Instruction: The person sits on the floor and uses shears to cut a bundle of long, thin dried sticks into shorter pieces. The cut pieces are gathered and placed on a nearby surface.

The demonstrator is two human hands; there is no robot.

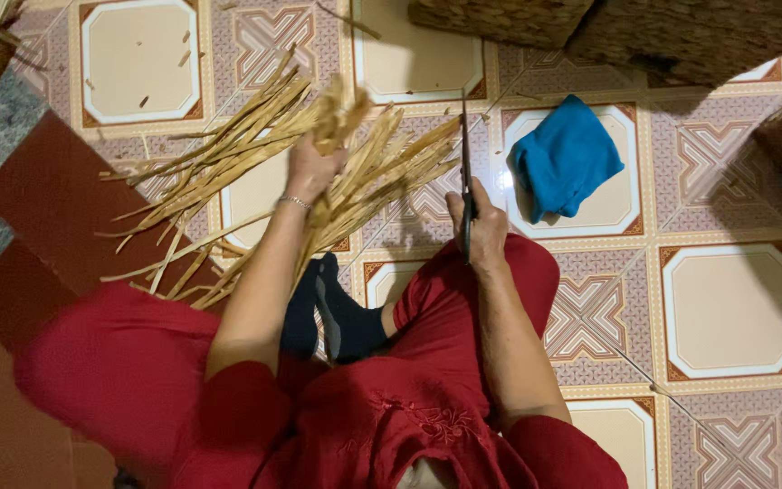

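My left hand [311,169] grips a bundle of tan dried plant strips [228,172] near its middle, the strips fanning out to the left and right above the tiled floor. My right hand [480,228] holds dark scissors [465,172], the blades pointing away from me beside the right ends of the strips. I sit on the floor in red clothes with dark socks [332,317] showing between my knees.
A crumpled blue cloth [565,158] lies on the patterned floor tiles [726,308] to the right of the scissors. Woven baskets [681,36] stand at the top right. Small strip offcuts are scattered at the top left. A red step [56,195] lies to the left.
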